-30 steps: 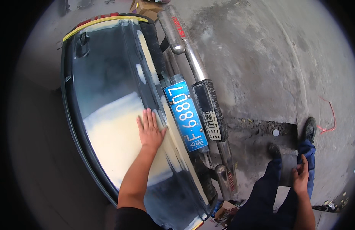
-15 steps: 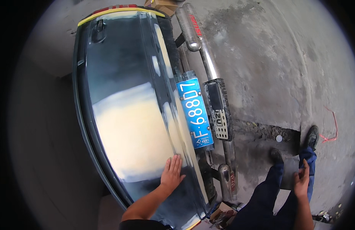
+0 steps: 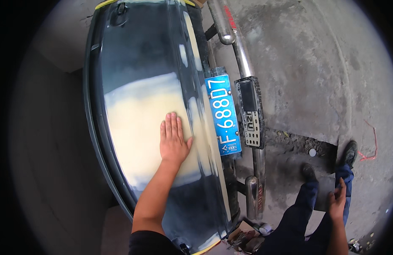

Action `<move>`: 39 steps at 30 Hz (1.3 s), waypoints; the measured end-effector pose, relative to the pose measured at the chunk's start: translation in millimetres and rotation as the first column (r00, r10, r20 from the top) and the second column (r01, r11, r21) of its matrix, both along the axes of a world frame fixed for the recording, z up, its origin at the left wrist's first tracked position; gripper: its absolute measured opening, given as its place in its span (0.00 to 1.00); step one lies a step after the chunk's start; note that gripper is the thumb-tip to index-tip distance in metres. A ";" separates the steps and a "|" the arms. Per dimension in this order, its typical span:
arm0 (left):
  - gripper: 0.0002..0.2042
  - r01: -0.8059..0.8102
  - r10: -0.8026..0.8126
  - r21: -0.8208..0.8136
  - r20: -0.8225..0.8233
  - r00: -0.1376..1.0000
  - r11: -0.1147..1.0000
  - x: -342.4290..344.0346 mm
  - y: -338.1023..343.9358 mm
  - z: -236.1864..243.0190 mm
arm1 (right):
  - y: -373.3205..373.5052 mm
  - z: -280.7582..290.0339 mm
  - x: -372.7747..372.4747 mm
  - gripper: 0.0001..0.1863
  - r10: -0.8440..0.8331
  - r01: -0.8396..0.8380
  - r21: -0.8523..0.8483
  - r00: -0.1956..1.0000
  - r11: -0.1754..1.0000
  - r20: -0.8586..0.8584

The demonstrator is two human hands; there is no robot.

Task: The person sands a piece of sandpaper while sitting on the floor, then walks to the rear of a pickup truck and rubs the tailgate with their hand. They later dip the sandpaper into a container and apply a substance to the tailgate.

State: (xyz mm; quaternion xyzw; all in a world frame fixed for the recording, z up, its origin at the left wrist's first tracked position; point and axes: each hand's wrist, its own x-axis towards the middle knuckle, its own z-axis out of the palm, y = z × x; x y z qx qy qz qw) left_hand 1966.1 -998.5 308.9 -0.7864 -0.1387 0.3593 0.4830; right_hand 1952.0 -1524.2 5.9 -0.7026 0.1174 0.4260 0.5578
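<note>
My left hand (image 3: pixel 174 142) lies flat, fingers stretched, on a cream filler patch (image 3: pixel 132 127) with pale feathered edges on the dark, scuffed tailgate (image 3: pixel 141 46) of a vehicle. A door handle (image 3: pixel 119 15) is near the panel's top, and yellow tape (image 3: pixel 105 4) runs along its edge. A blue license plate (image 3: pixel 221 117) sits just right of the panel. At the lower right, by my legs, my right hand (image 3: pixel 337 199) grips a thin dark grey sheet (image 3: pixel 325 191).
A chrome bumper bar (image 3: pixel 243 57) with a dark step pad (image 3: pixel 249 112) runs beside the tailgate. The concrete floor (image 3: pixel 302 63) has a broken trench edge (image 3: pixel 298 138), a small white disc (image 3: pixel 312 152) and red string (image 3: pixel 370 151). Cardboard (image 3: pixel 239 236) and clutter lie at the bottom.
My left hand slid down the filler patch toward me half a second ago and is now back up near its middle. The view has shifted. My right hand still holds the sheet.
</note>
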 end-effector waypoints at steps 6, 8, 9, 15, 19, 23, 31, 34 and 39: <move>0.41 -0.063 0.047 -0.126 -0.130 0.990 0.990 -79.0 -39.6 10.3 | 8.8 4.3 4.5 0.37 0.035 -0.036 0.006 0.999 0.999 0.029; 0.41 -0.048 0.013 -0.195 -0.179 0.984 0.980 -89.3 -48.8 20.8 | 10.1 3.8 1.7 0.37 0.023 -0.025 0.039 0.999 0.999 0.049; 0.41 -0.031 0.010 -0.199 -0.107 0.994 0.979 -88.5 -42.8 27.1 | 11.2 3.4 1.6 0.37 0.017 -0.019 0.043 0.998 0.999 0.052; 0.42 0.135 -0.188 0.159 0.398 0.898 0.978 1.2 18.3 99.3 | 16.2 -3.4 -1.5 0.36 0.024 -0.030 0.087 0.997 0.996 0.068; 0.42 0.033 -0.153 0.240 0.503 0.851 0.970 -33.8 -4.0 113.6 | 22.4 0.0 -2.0 0.36 0.037 -0.042 0.074 0.997 0.996 0.067; 0.40 -0.045 -0.107 0.258 0.545 0.831 0.965 -114.2 -54.0 113.9 | 23.6 -4.6 1.9 0.35 0.042 -0.048 0.082 0.996 0.995 0.075; 0.42 -0.053 -0.078 0.211 0.565 0.822 0.976 -153.1 -75.1 128.0 | 35.0 -1.0 12.6 0.36 0.027 -0.035 0.129 0.998 0.991 0.061; 0.42 0.019 -0.122 0.180 0.583 0.803 0.983 -94.7 -32.2 131.5 | 39.1 1.8 17.1 0.36 0.022 -0.031 0.110 0.997 0.993 0.077; 0.43 0.078 -0.226 0.273 0.569 0.791 0.959 22.9 44.9 130.3 | 30.6 -1.3 22.1 0.36 -0.006 -0.001 0.095 0.997 0.995 0.074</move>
